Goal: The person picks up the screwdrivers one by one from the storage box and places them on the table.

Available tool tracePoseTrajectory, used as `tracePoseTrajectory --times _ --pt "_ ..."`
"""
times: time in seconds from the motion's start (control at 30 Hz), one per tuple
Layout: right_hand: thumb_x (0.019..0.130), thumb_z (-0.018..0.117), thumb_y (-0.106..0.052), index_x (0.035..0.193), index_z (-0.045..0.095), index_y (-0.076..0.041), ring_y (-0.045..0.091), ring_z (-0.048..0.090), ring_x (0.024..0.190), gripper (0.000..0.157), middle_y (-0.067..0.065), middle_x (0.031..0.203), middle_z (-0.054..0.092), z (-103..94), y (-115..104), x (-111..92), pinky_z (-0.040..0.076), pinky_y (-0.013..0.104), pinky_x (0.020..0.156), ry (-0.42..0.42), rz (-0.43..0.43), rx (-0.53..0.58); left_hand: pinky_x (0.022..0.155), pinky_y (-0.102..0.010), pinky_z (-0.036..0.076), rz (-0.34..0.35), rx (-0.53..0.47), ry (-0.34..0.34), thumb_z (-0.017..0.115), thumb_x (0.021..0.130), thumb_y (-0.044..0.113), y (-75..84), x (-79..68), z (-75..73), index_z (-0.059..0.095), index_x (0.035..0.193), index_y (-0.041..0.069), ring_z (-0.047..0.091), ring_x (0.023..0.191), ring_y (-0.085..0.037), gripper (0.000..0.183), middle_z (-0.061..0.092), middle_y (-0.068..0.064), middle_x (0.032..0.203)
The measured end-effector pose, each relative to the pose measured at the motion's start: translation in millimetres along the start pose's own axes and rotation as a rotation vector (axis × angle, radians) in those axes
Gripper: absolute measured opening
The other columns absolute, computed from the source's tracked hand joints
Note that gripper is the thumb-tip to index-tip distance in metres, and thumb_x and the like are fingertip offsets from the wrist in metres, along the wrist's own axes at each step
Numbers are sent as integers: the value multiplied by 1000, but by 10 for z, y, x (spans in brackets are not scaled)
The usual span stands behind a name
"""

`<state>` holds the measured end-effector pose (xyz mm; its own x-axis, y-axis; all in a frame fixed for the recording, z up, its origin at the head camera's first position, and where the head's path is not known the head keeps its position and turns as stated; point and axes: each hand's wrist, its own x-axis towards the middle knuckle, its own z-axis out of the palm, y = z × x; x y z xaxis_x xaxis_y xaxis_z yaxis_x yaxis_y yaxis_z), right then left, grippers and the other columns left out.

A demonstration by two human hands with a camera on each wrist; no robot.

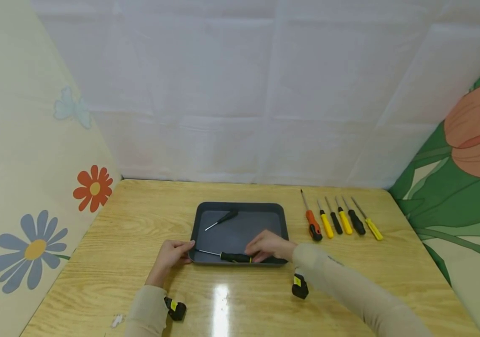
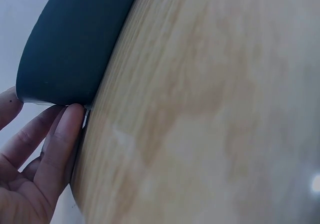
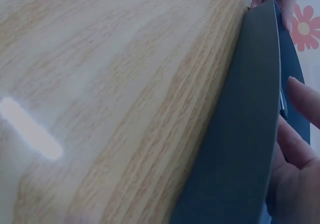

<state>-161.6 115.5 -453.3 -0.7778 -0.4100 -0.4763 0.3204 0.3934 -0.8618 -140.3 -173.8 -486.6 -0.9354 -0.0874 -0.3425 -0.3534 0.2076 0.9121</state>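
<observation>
A dark grey tray [image 1: 240, 206] lies on the table. My left hand [image 1: 171, 255] grips its near left corner, thumb at the rim and fingers beneath, as the left wrist view shows. Inside, along the near wall, lies a screwdriver [image 1: 233, 257] with a black handle and yellow marks, its shaft toward the left hand. My right hand [image 1: 270, 246] reaches into the tray and holds the handle's right end between thumb and fingers; that end is partly hidden. A smaller black-handled screwdriver [image 1: 227, 216] lies slanted toward the back of the tray.
Right of the tray lie several screwdrivers in a row, among them an orange one [image 1: 312, 222] and a yellow one [image 1: 374, 229]. A small white scrap [image 1: 117, 320] lies near the front left. A white sheet [image 1: 240, 93] hangs behind the wooden table [image 1: 151, 210].
</observation>
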Motion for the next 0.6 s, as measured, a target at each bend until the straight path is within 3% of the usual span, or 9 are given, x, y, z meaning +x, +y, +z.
tracePoseTrajectory --times 0.33,0.6 --pt "73 70 6 98 66 9 24 66 71 26 12 86 66 47 18 -1 56 34 64 22 -37 -92 56 -30 56 -11 3 3 64 85 13 7 7 8 65 94 -13 58 56 -14 27 62 -7 69" --pt "72 69 9 95 66 9 21 65 66 23 12 81 66 71 39 27 56 31 61 47 -45 -94 57 -31 56 2 -1 1 63 85 12 -1 10 11 65 95 -13 58 57 -14 27 63 -8 71"
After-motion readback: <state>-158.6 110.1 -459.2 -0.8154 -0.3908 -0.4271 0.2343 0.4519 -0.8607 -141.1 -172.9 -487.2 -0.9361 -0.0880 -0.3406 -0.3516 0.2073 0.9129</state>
